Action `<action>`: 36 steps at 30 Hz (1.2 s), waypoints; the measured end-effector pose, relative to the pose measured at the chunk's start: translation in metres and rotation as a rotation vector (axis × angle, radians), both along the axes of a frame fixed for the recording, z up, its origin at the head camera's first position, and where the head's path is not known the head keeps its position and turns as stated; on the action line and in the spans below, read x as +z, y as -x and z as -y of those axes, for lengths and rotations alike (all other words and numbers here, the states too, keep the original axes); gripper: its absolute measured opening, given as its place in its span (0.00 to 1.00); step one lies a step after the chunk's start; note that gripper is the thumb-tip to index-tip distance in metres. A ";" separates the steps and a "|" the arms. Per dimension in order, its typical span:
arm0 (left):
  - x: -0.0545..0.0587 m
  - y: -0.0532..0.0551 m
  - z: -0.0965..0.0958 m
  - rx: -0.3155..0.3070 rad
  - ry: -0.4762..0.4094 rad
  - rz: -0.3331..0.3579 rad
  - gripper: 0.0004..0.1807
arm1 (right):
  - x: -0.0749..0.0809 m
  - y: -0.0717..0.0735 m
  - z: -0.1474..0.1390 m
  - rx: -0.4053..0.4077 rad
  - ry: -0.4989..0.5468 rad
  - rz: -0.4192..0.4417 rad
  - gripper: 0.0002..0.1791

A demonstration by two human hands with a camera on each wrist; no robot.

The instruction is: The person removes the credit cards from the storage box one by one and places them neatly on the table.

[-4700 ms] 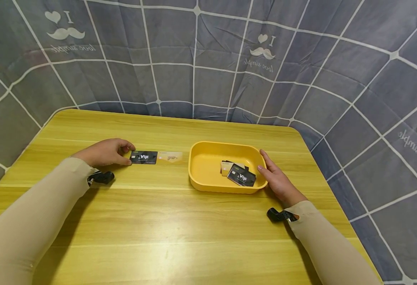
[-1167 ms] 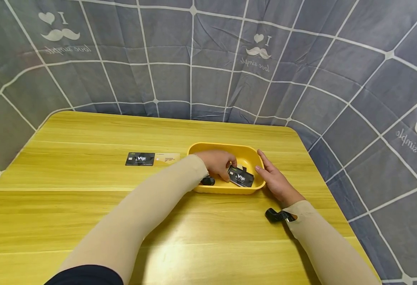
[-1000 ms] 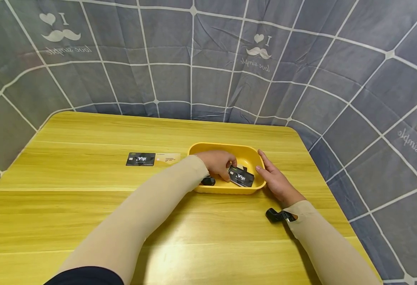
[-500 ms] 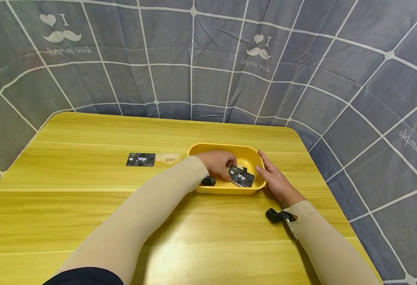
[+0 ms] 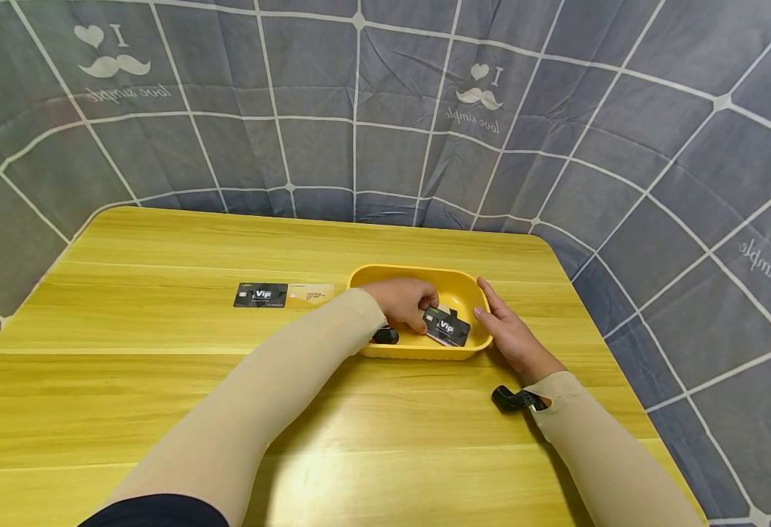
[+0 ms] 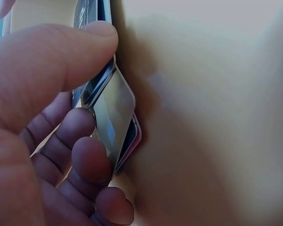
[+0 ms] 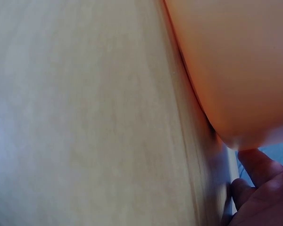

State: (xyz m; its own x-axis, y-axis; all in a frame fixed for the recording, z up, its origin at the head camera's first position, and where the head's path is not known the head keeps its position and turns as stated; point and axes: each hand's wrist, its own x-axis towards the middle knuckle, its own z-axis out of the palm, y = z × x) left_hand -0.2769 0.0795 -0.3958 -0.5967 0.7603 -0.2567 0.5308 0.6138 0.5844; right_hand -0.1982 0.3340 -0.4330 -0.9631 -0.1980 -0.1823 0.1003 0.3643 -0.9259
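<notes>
In the head view my left hand (image 5: pixel 403 301) reaches into a yellow plastic box (image 5: pixel 418 353). Its thumb and fingers pinch the left edge of a black Vip card (image 5: pixel 447 326), the top one of a small pile. Close up in the left wrist view, the thumb (image 6: pixel 92 44) lies along the card edges and fingertips (image 6: pixel 90 157) touch the other side of the pile. A pale card (image 6: pixel 115 106) sticks out under the black one. My right hand (image 5: pixel 513 333) holds the box's right end, thumb over the rim and fingers along the outer wall.
Left of the box, another black Vip card (image 5: pixel 261 295) and a gold card (image 5: pixel 311 293) lie flat, end to end, on the wooden table (image 5: pixel 385 424). A grey checked curtain (image 5: pixel 319 110) hangs behind and around the table.
My left hand has moved right, from the black card on the table into the box, where it now pinches a card. Over the last second it has barely moved; the right hand stays put.
</notes>
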 end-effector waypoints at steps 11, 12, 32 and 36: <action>-0.001 0.005 0.003 -0.013 0.001 0.001 0.26 | -0.003 0.003 0.002 -0.006 0.027 -0.001 0.39; -0.001 0.006 0.003 -0.014 0.000 0.001 0.26 | -0.003 0.004 0.002 -0.006 0.029 -0.002 0.39; -0.005 0.013 0.006 -0.030 -0.020 0.000 0.25 | -0.005 0.007 0.007 -0.014 0.001 -0.017 0.39; -0.004 0.013 0.007 -0.032 -0.030 0.003 0.25 | -0.005 0.007 0.007 -0.019 0.006 -0.009 0.39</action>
